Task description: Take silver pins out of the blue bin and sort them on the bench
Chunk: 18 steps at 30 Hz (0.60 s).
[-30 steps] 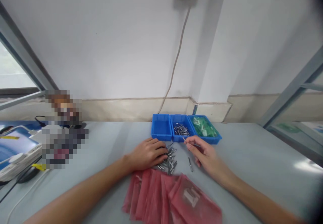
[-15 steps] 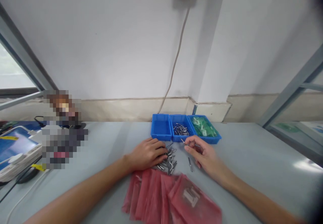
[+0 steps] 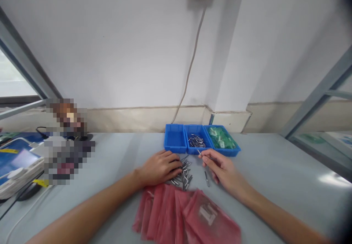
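Note:
My left hand rests palm down at the left side of a pile of small metal pins, its fingers loosely bent and lying over some of them. My right hand is raised a little above the table, just in front of the blue bins. Thumb and fingertips pinch a thin metal pin, whose tip sticks out to the upper left. A single loose pin lies on the table between the pile and my right hand. Below the pile, several red translucent bags overlap; the rightmost shows small pale pieces inside.
Three blue bins stand side by side near the wall: an empty left bin, a middle bin with metal pins, and a right bin with green bags. A power strip and cables lie at the left, beside a pixelated area.
The fingers of my right hand have shifted slightly around the pinched pin. My left hand stays on the pile, and the bags and bins have not moved.

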Each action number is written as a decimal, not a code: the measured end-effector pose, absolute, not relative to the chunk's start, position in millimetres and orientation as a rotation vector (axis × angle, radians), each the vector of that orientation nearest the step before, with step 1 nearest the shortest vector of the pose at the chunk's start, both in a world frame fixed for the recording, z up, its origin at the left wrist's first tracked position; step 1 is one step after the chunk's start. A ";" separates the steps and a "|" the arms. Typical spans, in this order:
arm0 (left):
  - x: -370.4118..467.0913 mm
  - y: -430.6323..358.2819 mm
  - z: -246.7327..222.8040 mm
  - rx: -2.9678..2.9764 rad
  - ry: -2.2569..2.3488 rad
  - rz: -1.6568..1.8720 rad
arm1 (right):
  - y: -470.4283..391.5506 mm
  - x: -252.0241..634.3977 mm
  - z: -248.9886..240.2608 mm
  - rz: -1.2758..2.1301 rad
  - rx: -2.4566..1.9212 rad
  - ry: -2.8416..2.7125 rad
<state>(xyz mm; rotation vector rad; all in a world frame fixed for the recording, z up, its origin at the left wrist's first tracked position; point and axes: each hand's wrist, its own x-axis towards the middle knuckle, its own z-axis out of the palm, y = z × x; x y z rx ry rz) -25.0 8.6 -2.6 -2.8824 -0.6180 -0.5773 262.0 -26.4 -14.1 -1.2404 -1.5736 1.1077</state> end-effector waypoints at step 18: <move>-24.8 7.7 -0.8 -2.886 -0.622 -0.562 | -32.1 259.5 -10.8 1.062 -1.250 -1.624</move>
